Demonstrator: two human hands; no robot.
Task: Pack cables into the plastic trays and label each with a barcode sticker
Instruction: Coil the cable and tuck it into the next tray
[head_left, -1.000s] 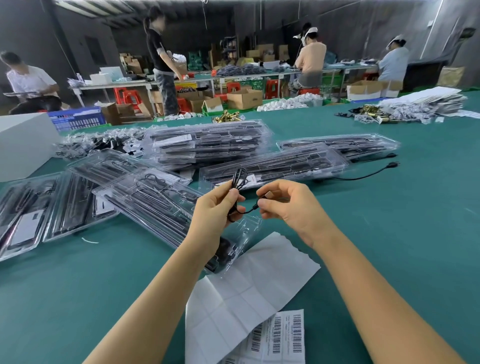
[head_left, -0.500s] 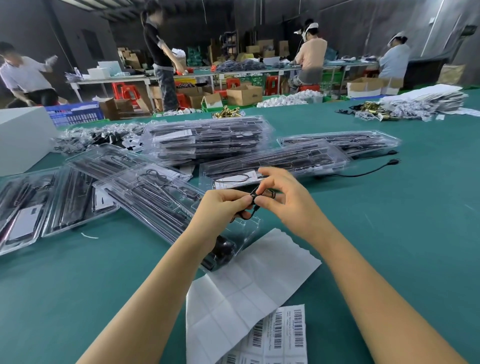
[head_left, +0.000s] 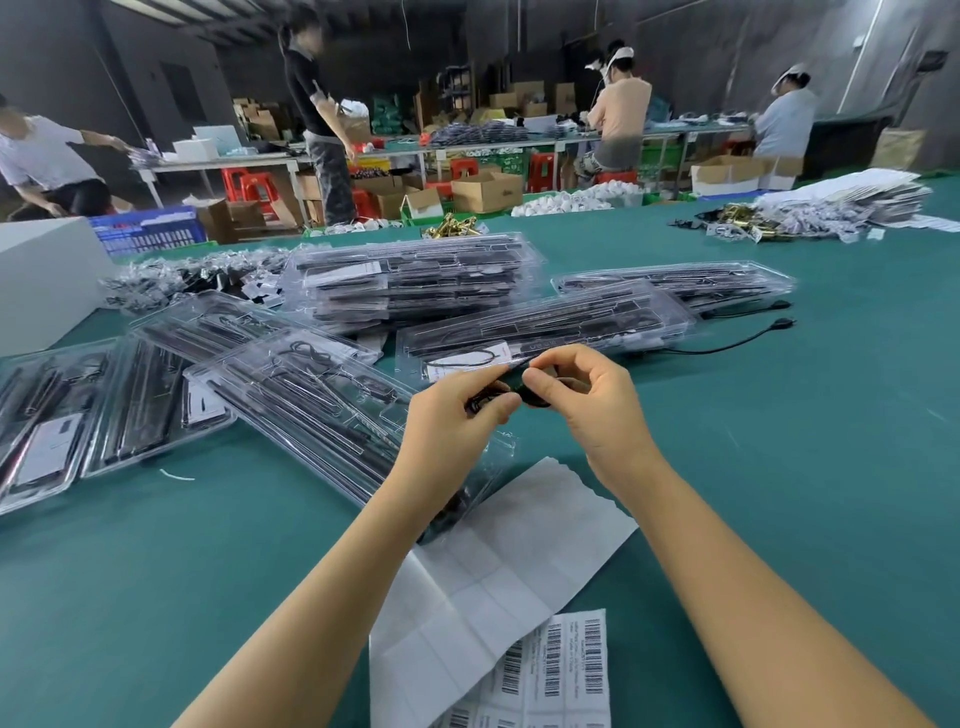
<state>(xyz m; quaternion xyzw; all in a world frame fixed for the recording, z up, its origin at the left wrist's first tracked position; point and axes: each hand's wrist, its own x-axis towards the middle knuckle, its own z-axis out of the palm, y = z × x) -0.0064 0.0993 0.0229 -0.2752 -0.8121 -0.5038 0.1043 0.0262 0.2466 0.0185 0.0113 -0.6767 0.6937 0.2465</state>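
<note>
Both my hands hold a short black cable (head_left: 524, 396) bunched between them above the green table. My left hand (head_left: 452, 421) pinches one end of the coil; my right hand (head_left: 587, 400) pinches the other side with thumb and fingers curled. Beneath my left wrist lies a clear plastic tray (head_left: 311, 400) with black parts inside. Another filled tray (head_left: 545, 322) lies just beyond my hands. A sheet of barcode stickers (head_left: 561, 670) and an emptied backing sheet (head_left: 509, 561) lie near the table's front edge between my forearms.
A stack of packed trays (head_left: 410, 280) stands behind, more trays (head_left: 67, 415) lie at the left. Loose black cables (head_left: 748, 338) trail at the right. A white box (head_left: 36, 280) sits far left. Bagged parts (head_left: 831, 213) pile far right. People work at tables behind.
My hands have come together and bunched the cable; its loop, which stood up above my left fingers a second ago, is now folded down between both hands.
</note>
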